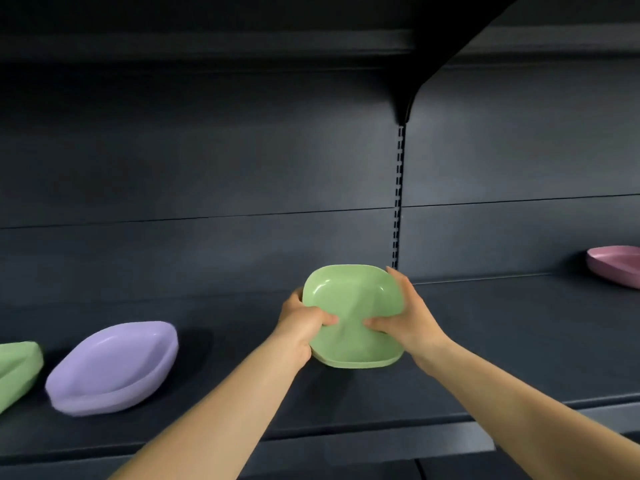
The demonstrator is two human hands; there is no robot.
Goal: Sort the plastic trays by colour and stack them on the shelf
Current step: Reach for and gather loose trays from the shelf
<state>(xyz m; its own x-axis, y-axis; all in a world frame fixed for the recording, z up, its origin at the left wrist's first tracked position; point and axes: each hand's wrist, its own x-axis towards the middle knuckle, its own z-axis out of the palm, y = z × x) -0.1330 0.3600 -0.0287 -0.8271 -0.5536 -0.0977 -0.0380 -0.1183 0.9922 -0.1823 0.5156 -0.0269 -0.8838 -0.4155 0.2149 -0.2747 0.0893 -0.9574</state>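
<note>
Both hands, left hand (304,320) and right hand (403,317), gripping green tray (353,306) tilted over shelf (485,341); second tray underneath risking slipping out

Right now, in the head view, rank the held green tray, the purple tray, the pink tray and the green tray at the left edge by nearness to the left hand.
1. Held green tray: gripped by the left hand.
2. Purple tray: on the shelf, to the left.
3. Green tray at the left edge: beyond the purple one.
4. Pink tray: far right.
</note>
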